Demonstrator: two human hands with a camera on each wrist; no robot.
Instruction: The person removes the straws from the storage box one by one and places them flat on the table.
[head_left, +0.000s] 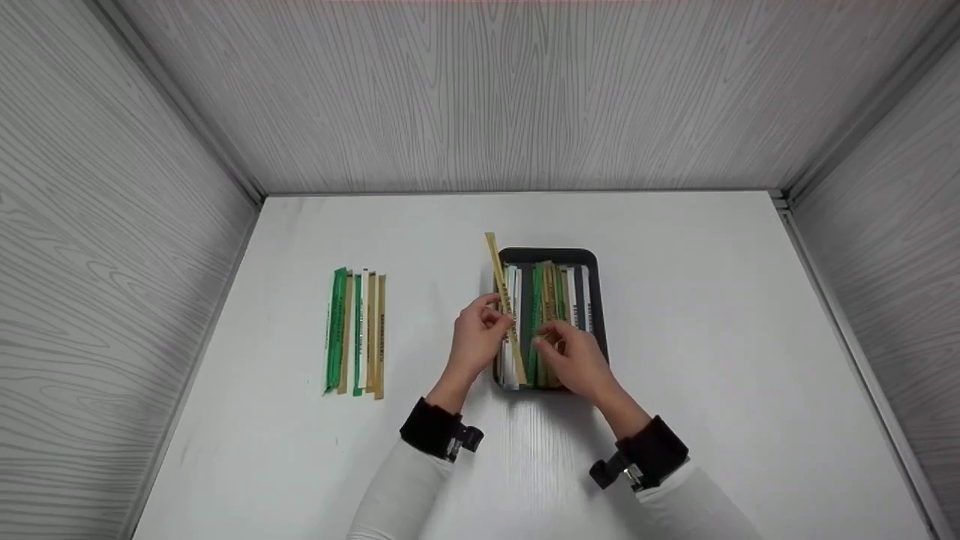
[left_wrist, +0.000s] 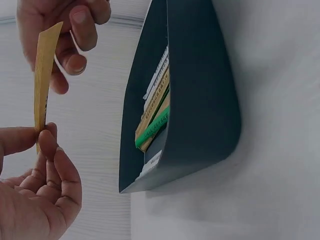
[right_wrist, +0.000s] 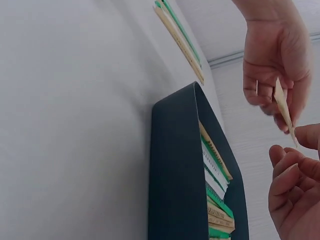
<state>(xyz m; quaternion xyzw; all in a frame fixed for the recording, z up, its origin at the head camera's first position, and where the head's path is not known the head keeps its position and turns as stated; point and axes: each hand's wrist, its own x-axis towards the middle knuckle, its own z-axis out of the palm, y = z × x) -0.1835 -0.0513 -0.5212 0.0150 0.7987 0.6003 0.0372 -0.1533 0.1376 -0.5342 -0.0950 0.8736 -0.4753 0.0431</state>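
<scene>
My left hand [head_left: 476, 339] pinches a long, thin tan paper stick packet [head_left: 496, 260] between thumb and fingers. The packet slants over the left side of a black tray [head_left: 592, 262]; its far end sticks out past the rim. In the left wrist view the packet [left_wrist: 45, 75] stands upright above the fingertips. Loosely bent and holding nothing, the fingers of my right hand [head_left: 581, 364] hover over the tray's near right part, close to the packet's near end in the right wrist view. Inside the tray lie white packets, green packets [head_left: 535, 292] and tan packets, side by side.
To the left of the tray, a row of green, white and tan stick packets [head_left: 380, 337] lies lengthwise on the white table [head_left: 750, 337]. Grey wood-grain panels [head_left: 480, 97] close off the back and both sides. A black band with a small camera sits on each wrist.
</scene>
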